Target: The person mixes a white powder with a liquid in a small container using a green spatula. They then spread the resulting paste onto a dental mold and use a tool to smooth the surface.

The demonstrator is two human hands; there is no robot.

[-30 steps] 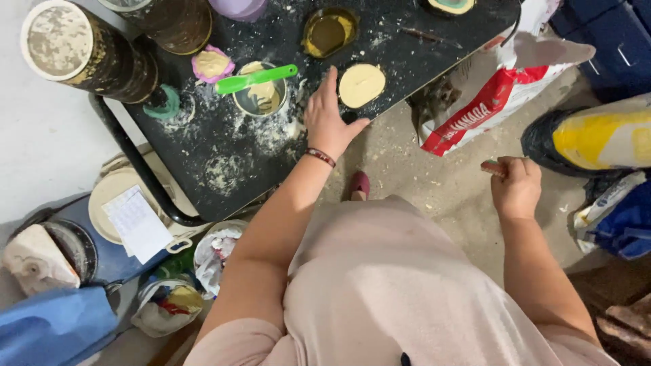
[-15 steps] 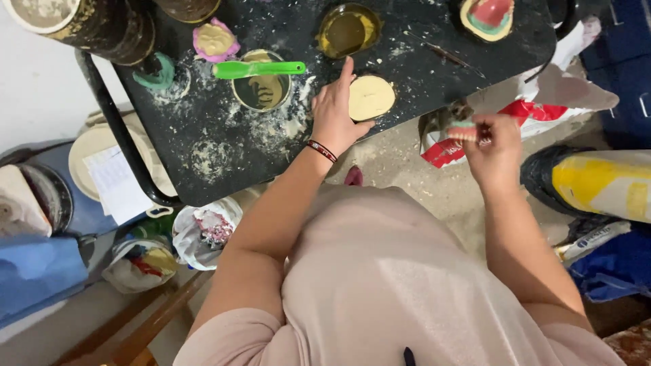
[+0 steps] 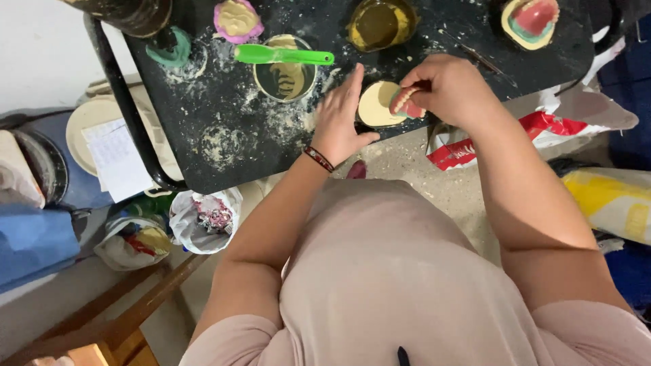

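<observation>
Denture (image 3: pixel 405 103), pink base with a row of pale teeth: pinched in the closed fingers of the right hand (image 3: pixel 449 89), held just over the right edge of a round cream plaster disc (image 3: pixel 375 105) near the front rim of the black, powder-dusted tabletop (image 3: pixel 224 163). Left hand (image 3: pixel 341 120): open, fingers flat, resting on the tabletop against the disc's left side. Behind it: small bowl (image 3: pixel 285 76) with a green spatula (image 3: pixel 283 55) laid across its rim

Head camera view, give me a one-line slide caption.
Right hand lowers a pink denture onto a cream plaster disc steadied by the left hand.
</observation>
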